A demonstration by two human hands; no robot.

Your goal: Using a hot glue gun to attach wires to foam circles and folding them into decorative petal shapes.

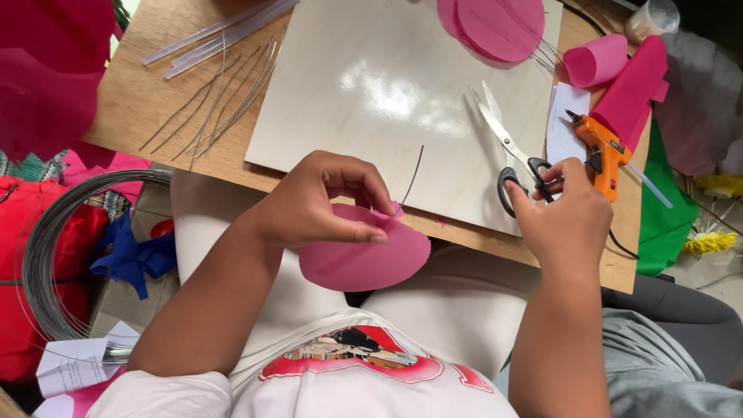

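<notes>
Pink paper disc (364, 259) – smooth, wire-stemmed – pinched by left hand (309, 203); right hand (561, 217) grips scissors (511, 151).

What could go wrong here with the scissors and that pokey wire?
The thin wire sticks up from the pink paper circle pinched in the left hand; its tip might poke a finger. The right hand is at the scissors, whose blades lie open, so a careless grab might nick skin. The orange glue gun lies close and could get bumped.

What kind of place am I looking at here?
Probably a home or small-workshop craft table for paper flower making: pink paper discs, cut wires, a glue gun. The left hand holds a pink disc; the right hand is on scissors.
</notes>
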